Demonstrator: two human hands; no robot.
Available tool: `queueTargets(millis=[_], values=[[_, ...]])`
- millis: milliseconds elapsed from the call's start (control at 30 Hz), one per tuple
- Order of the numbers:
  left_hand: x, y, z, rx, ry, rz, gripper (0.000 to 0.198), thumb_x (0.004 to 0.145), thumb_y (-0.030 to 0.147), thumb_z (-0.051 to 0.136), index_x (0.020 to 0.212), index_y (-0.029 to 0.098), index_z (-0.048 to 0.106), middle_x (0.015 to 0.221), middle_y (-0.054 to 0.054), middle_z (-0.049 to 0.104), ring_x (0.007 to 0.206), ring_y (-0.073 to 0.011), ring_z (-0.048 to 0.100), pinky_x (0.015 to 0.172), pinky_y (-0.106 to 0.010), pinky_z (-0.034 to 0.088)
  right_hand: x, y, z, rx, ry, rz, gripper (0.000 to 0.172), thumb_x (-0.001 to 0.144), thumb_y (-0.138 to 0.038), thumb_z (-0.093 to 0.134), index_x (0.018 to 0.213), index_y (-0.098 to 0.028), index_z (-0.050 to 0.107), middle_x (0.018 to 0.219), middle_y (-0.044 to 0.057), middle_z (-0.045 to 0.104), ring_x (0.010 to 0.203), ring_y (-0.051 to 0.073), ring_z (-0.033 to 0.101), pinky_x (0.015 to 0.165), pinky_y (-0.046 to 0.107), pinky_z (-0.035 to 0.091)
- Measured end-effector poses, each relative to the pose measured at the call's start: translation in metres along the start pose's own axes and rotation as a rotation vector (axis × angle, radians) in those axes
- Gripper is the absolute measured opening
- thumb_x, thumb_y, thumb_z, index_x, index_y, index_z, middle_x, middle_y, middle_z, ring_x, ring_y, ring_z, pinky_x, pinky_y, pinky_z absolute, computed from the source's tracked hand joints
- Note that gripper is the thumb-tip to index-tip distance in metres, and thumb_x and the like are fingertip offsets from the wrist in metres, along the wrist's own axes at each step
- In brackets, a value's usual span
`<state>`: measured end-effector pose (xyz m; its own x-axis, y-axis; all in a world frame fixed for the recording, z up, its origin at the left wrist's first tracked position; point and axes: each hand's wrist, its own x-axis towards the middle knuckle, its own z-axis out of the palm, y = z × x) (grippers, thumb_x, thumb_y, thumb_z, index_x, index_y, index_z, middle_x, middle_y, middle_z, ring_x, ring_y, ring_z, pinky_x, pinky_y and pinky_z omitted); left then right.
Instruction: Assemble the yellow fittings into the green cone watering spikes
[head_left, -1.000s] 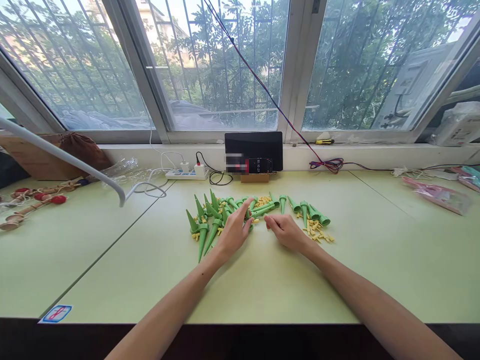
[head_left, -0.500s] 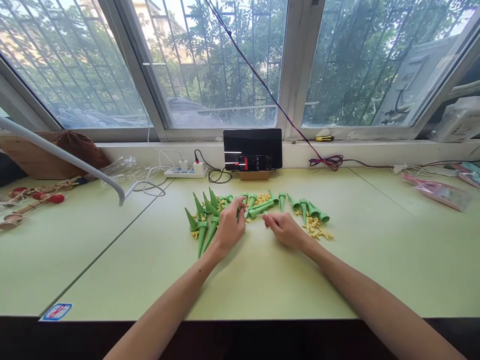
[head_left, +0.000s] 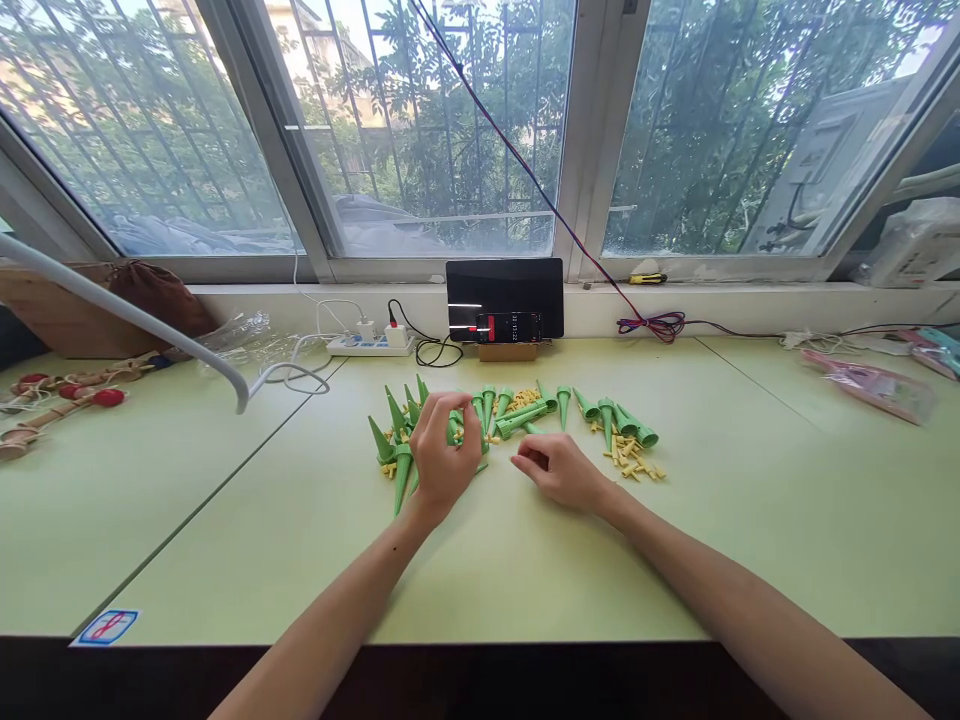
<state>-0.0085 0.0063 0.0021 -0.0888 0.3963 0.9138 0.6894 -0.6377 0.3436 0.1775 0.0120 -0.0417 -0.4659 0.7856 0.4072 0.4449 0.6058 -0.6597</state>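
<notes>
My left hand (head_left: 445,450) is raised over the left part of a pile of green plastic cone-shaped spikes (head_left: 393,412). Its thumb and index finger curl together in a pinch; what lies between them is too small to make out. A green tip (head_left: 481,467) shows just right of the palm, and I cannot tell if it is held. My right hand (head_left: 561,470) rests low on the table with fingers curled and fingertips together, their contents hidden. Ahead of it lie more green spikes (head_left: 521,417) and small yellow plastic pegs (head_left: 634,462).
A phone (head_left: 510,328) leans against a dark tablet (head_left: 540,285) at the back. A power strip (head_left: 371,345) with cables stands left of them. A white curved arm (head_left: 150,318) reaches in from the left, near wooden toys (head_left: 56,415). Pink bagged items (head_left: 870,385) lie right.
My left hand has shifted slightly left and turned, its pinch now more rounded. My right hand has slid a little left, its fingertips lower.
</notes>
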Motion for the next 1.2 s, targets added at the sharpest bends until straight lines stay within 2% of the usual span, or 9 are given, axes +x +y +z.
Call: queueTargets(millis=[100, 167, 233, 333, 533, 667, 767, 1000, 1200], values=[[-0.002, -0.002, 0.001, -0.056, 0.009, -0.069, 0.008, 0.090, 0.016, 0.054, 0.091, 0.019, 0.062, 0.083, -0.002, 0.065, 0.071, -0.0132, 0.060, 0.069, -0.026, 0.052, -0.002, -0.011, 0.008, 0.035, -0.046, -0.063, 0.012, 0.092, -0.022, 0.055, 0.093, -0.018, 0.066, 0.083, 0.003, 0.067, 0.061, 0.012, 0.052, 0.063, 0.026, 0.043], [-0.003, -0.003, 0.001, -0.090, 0.011, -0.165, 0.008, 0.090, 0.018, 0.054, 0.092, 0.019, 0.062, 0.081, -0.001, 0.066, 0.068, -0.0118, 0.060, 0.066, -0.023, 0.052, -0.003, -0.017, 0.013, 0.040, -0.097, -0.096, 0.022, 0.091, -0.020, 0.057, 0.111, -0.020, 0.067, 0.103, 0.006, 0.071, 0.063, 0.013, 0.058, 0.070, 0.028, 0.048], [-0.004, -0.004, 0.002, -0.106, 0.002, -0.250, 0.009, 0.091, 0.020, 0.054, 0.092, 0.019, 0.062, 0.073, 0.001, 0.063, 0.061, -0.0103, 0.057, 0.061, -0.021, 0.050, -0.004, -0.019, 0.017, 0.014, -0.141, -0.139, 0.035, 0.091, -0.018, 0.056, 0.126, -0.022, 0.063, 0.126, 0.009, 0.066, 0.084, 0.018, 0.066, 0.082, 0.033, 0.051], [-0.004, -0.004, 0.002, -0.120, -0.048, -0.277, 0.009, 0.090, 0.022, 0.053, 0.090, 0.019, 0.062, 0.060, 0.005, 0.054, 0.050, -0.0086, 0.049, 0.054, -0.020, 0.045, -0.005, -0.018, 0.020, -0.057, -0.215, -0.216, 0.043, 0.092, -0.019, 0.055, 0.135, -0.023, 0.058, 0.139, 0.010, 0.059, 0.120, 0.026, 0.059, 0.099, 0.039, 0.046], [-0.009, -0.002, 0.003, -0.117, -0.257, -0.109, 0.013, 0.086, 0.018, 0.053, 0.081, 0.019, 0.064, 0.053, 0.006, 0.052, 0.045, -0.0078, 0.047, 0.051, -0.020, 0.041, -0.001, -0.011, 0.022, -0.010, -0.183, -0.178, 0.031, 0.089, -0.011, 0.054, 0.116, -0.021, 0.068, 0.109, 0.007, 0.073, 0.098, 0.023, 0.066, 0.088, 0.033, 0.049], [-0.021, -0.002, 0.007, -0.140, -0.473, -0.006, 0.018, 0.084, 0.015, 0.050, 0.079, 0.021, 0.067, 0.055, 0.005, 0.059, 0.046, -0.0087, 0.049, 0.051, -0.020, 0.042, 0.002, -0.004, 0.026, 0.074, -0.085, -0.154, 0.022, 0.080, -0.003, 0.055, 0.087, -0.017, 0.070, 0.094, 0.007, 0.072, 0.083, 0.019, 0.063, 0.075, 0.028, 0.048], [-0.029, -0.002, 0.010, -0.167, -0.565, 0.050, 0.020, 0.082, 0.013, 0.050, 0.080, 0.021, 0.068, 0.061, 0.002, 0.066, 0.051, -0.0105, 0.057, 0.055, -0.021, 0.045, 0.002, 0.000, 0.031, 0.032, -0.075, -0.115, 0.017, 0.076, -0.003, 0.056, 0.082, -0.015, 0.068, 0.086, 0.007, 0.070, 0.074, 0.019, 0.059, 0.065, 0.027, 0.044], [-0.029, -0.004, 0.010, -0.137, -0.552, 0.024, 0.021, 0.081, 0.011, 0.052, 0.083, 0.021, 0.070, 0.066, 0.001, 0.070, 0.055, -0.0120, 0.061, 0.057, -0.022, 0.046, 0.004, -0.002, 0.036, -0.101, -0.105, -0.056, 0.014, 0.075, -0.003, 0.055, 0.077, -0.014, 0.064, 0.082, 0.008, 0.068, 0.069, 0.019, 0.056, 0.060, 0.027, 0.039], [-0.029, -0.006, 0.009, -0.139, -0.620, 0.048, 0.021, 0.081, 0.010, 0.051, 0.082, 0.021, 0.069, 0.063, 0.002, 0.068, 0.053, -0.0113, 0.058, 0.057, -0.022, 0.044, 0.004, -0.004, 0.029, -0.088, -0.142, -0.074, 0.015, 0.080, -0.003, 0.052, 0.076, -0.015, 0.061, 0.085, 0.010, 0.069, 0.074, 0.020, 0.058, 0.064, 0.028, 0.042]])
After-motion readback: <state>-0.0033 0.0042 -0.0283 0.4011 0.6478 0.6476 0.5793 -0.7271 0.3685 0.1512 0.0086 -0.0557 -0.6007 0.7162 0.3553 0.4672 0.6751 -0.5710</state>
